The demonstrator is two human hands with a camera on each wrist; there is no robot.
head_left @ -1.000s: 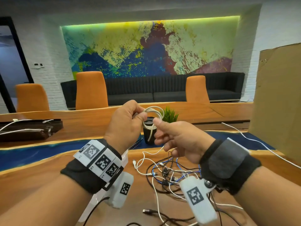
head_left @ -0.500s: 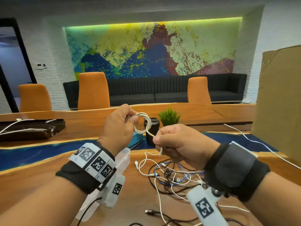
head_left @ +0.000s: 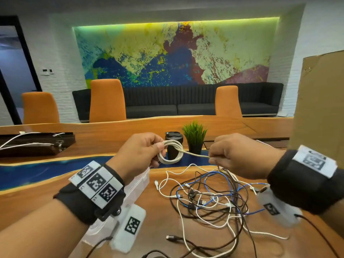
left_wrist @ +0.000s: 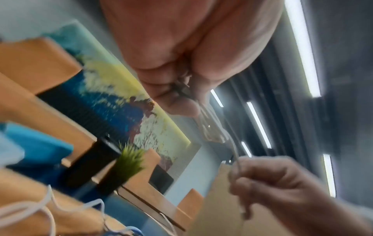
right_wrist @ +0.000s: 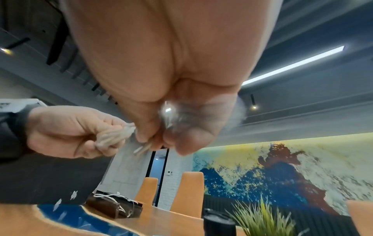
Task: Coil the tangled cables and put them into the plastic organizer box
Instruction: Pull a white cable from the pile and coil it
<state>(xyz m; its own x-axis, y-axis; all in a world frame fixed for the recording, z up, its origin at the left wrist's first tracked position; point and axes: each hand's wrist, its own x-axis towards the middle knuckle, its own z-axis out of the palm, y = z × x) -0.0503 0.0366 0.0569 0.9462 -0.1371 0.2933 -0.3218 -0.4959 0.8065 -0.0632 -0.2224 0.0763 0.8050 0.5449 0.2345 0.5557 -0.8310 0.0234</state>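
Desk [head_left: 46, 198]: long wooden slab with a blue inlay band, carrying all items below.

Plastic organizer box [head_left: 137, 185]: clear, lying on the desk under the left wrist, mostly hidden by it.

Tangled cables [head_left: 210, 198]: loose heap of white, black and blue leads on the desk, below and between the hands, just right of the box.

White cable coil [head_left: 170, 152]: several small loops, held in the air above the desk's blue band, a straight tail running right.

Left hand [head_left: 138, 151]: fingers and thumb pinch the coil at its upper left edge.

Right hand [head_left: 236, 155]: fingers curled closed on the tail, drawn taut.

Step in hand, by judgement: finishing the coil of one cable. Next move likely calls for wrapping or tucking the tail round the loops, then lowering the bundle into the box.

Change from half a second earlier: the hands have drawn apart and the tail, then short and slanting down, now stretches nearly level.
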